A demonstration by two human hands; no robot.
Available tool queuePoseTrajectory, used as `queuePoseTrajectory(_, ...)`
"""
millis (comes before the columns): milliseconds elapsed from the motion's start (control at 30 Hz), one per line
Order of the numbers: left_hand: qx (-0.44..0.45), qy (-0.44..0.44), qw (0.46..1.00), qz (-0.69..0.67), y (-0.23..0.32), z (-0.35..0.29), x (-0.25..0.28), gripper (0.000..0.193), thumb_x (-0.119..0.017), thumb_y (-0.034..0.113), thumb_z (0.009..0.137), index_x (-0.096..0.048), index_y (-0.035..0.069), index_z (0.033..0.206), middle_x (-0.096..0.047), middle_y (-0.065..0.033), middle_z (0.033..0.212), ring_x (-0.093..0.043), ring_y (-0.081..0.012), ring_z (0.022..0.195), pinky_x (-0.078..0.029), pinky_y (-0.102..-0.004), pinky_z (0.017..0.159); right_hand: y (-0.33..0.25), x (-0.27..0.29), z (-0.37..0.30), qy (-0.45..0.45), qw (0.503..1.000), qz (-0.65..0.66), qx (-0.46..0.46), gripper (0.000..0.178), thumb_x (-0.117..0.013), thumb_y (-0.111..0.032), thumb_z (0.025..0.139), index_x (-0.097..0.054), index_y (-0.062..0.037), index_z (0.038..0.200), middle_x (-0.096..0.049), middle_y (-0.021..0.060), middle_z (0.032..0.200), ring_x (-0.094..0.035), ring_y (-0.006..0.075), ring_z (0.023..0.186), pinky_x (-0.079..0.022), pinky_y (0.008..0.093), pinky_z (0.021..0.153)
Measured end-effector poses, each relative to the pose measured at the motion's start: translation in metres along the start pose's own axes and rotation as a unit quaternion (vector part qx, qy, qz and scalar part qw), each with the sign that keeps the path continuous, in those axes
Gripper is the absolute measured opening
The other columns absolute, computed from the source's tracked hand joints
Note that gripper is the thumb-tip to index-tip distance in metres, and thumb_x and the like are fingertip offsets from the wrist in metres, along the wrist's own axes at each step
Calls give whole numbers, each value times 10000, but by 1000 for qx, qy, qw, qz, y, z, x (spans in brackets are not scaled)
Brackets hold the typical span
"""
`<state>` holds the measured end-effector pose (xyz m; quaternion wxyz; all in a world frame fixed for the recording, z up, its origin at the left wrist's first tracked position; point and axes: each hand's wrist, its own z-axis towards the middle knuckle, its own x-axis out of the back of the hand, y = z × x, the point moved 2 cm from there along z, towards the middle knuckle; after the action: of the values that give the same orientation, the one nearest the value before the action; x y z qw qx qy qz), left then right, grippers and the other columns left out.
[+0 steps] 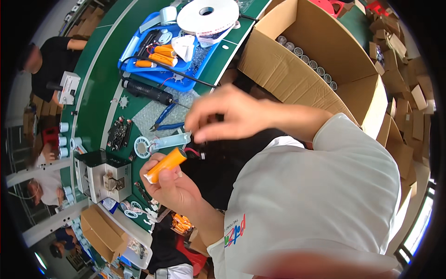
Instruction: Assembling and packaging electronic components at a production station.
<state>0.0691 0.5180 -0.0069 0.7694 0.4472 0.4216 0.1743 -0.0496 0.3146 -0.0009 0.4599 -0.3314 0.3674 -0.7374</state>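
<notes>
My left hand [169, 183] is closed around an orange-wrapped cylindrical battery [166, 165], its thumb along the side. A white patch shows at the battery's lower end. Above it, my right hand [227, 114] is smeared by motion, its fingers bent; whether they grip anything is not clear. Its fingertips are near the end of a pale blue long part [172, 141], which has a round slotted disc [142, 147] at its other end. Red and black wires [197, 153] show beside the battery. Blue-handled cutters [166, 118] lie just beyond my right fingers.
A blue tray [186, 83] holds orange batteries and white parts, with a large white reel [207, 14] beside it. A black electric screwdriver [146, 90] lies on the green table. A grey-and-black machine [104, 174] stands there too. An open carton [278, 60] holds several round parts.
</notes>
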Motion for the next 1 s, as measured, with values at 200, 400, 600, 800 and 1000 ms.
queuePoseTrajectory(200, -12, -112, 992, 54, -18, 14, -31, 242, -719, 132, 971, -606, 31, 1160, -616, -148, 1062, -627, -226, 847, -540, -296, 783, 49, 176, 42, 102, 865, -491, -9, 350, -835, -212, 869, -736, -54, 1166, -732, 115, 1070, -681, 305, 886, -566, 392, 838)
queuePoseTrajectory(400, 89, -201, 972, 83, -33, 28, -66, 226, -708, 147, 990, -613, 18, 1149, -651, -187, 1159, -670, -276, 954, -578, -357, 855, 93, 221, 95, -128, 798, -588, -39, 529, -847, -242, 791, -692, -67, 1265, -690, 174, 1184, -665, 399, 1031, -544, 448, 945)
queuePoseTrajectory(600, 107, -225, 965, 87, -38, 37, -75, 205, -698, 119, 992, -632, 4, 1148, -689, -207, 1206, -682, -285, 1021, -587, -371, 900, 78, 238, 100, -189, 825, -505, -168, 639, -862, -277, 764, -627, -72, 1323, -659, 166, 1224, -640, 385, 1111, -529, 439, 966)
queuePoseTrajectory(800, -1, -195, 973, 124, -34, 64, -110, 211, -718, 111, 982, -666, -9, 1148, -723, -179, 1146, -682, -251, 1027, -578, -344, 906, 6, 189, 62, 4, 865, -497, 65, 717, -867, -256, 748, -537, -50, 1350, -617, 153, 1221, -622, 376, 1098, -522, 437, 953)
queuePoseTrajectory(1000, -8, -266, 952, 152, -23, 83, -135, 196, -739, 84, 966, -697, -10, 1132, -732, -144, 1118, -675, -214, 996, -563, -328, 902, -37, 148, 27, 151, 755, -592, 238, 549, -915, -291, 800, -679, -82, 1249, -705, 75, 1201, -671, 228, 986, -524, 362, 935)
